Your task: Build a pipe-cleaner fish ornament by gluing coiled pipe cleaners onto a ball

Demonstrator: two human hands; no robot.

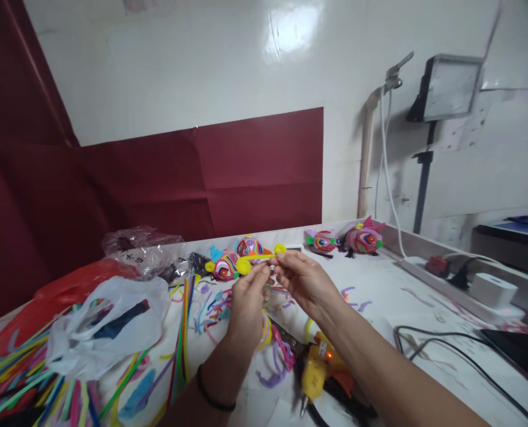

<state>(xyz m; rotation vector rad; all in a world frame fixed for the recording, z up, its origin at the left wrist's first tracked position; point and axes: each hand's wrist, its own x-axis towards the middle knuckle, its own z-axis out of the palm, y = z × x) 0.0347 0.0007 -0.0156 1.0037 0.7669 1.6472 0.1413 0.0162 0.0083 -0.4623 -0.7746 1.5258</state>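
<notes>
A yellow pipe cleaner (260, 259) is being pinched and shaped between left hand (247, 298) and right hand (300, 280); careful fingertip bending is probably being called for next

Soft, even indoor light — a bright glare patch on the glossy white wall (290, 29) up top — with wide-angle bending at the edges and slightly soft, blurred detail throughout.

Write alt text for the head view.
Two bare hands, left hand and right hand, pinch a yellow pipe cleaner above a white table strewn with coloured pipe cleaners, plastic bags and a yellow glue gun.
</notes>
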